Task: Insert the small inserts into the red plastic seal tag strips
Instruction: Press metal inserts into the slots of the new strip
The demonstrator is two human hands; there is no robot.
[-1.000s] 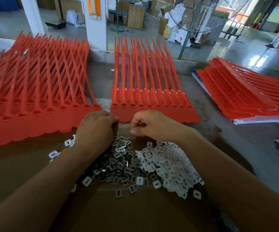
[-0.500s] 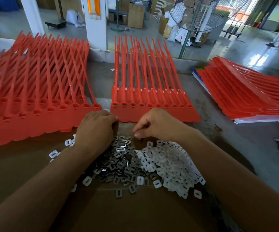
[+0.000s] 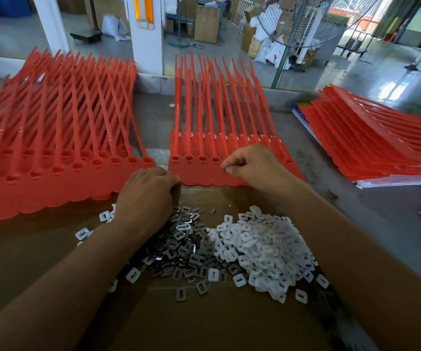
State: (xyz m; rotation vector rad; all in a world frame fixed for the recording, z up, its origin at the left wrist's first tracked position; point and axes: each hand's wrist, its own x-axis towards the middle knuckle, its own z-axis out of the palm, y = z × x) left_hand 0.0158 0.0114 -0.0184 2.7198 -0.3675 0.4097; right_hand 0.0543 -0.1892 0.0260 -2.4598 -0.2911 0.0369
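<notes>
Those small grey metal inserts (image 3: 179, 239) are light and slippery, so edge-pinch them; your right grip (image 3: 253, 165) is pinched narrow over the red plastic seal tag strips (image 3: 199, 174), contents hidden.

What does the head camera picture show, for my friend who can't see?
A person's right hand pinches its fingertips over the middle sheet of red plastic seal tag strips; the left hand curls at its front edge. Small grey metal inserts and white plastic inserts lie piled on brown cardboard.
</notes>
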